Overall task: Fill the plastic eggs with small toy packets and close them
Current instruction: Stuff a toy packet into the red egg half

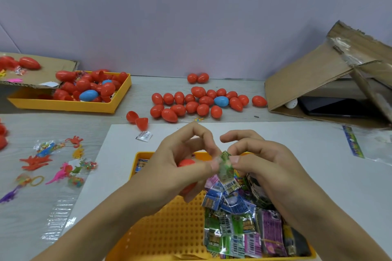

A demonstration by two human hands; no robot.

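My left hand [180, 167] curls at nine o'clock, my right hand [254, 159] pinches at three, fingertips meeting.

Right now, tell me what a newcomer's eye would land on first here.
Both hands meet at centre: the left hand holds a red egg while the right hand pinches a green toy packet. Behind them a cluster of closed eggs lies on the table, and below, an orange tray holds more packets.

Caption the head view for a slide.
Both hands fold a green toy packet over the yellow tray.
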